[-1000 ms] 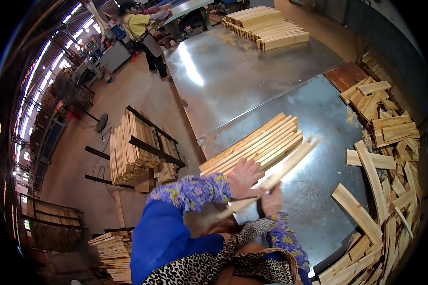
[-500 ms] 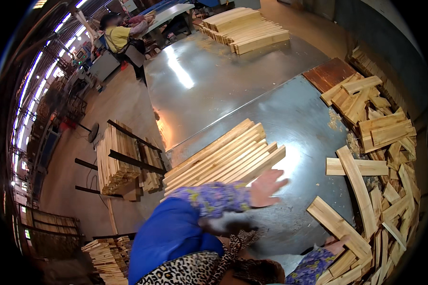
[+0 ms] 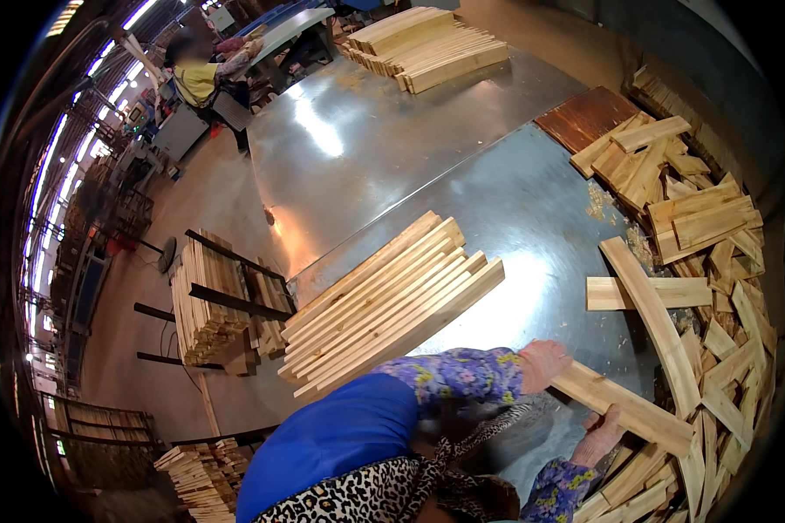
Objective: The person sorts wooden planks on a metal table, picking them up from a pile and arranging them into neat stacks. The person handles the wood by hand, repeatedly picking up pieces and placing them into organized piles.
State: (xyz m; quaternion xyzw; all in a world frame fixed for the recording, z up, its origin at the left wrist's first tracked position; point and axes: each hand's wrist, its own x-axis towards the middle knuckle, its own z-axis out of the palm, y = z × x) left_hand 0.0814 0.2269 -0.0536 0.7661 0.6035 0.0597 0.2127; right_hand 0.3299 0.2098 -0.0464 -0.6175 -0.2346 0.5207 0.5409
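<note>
- My left hand (image 3: 542,363) closes over the near end of a pale wooden slat (image 3: 624,405), fingers curled over its top edge.
- My right hand (image 3: 604,433) grips the same slat from below, farther along, fingers wrapped under it.
- The slat lies tilted across the lower right of the metal table (image 3: 515,200), just beside a loose heap of offcuts (image 3: 698,227) along the right edge.
- To my left, well apart from the hands, a neat stack of long slats (image 3: 392,301) lies diagonally on the table.
- Another stack (image 3: 427,44) sits at the table's far end.
- A cart of boards (image 3: 209,301) stands on the floor, left of the table.
- A second person (image 3: 196,74) works far off, top left.
</note>
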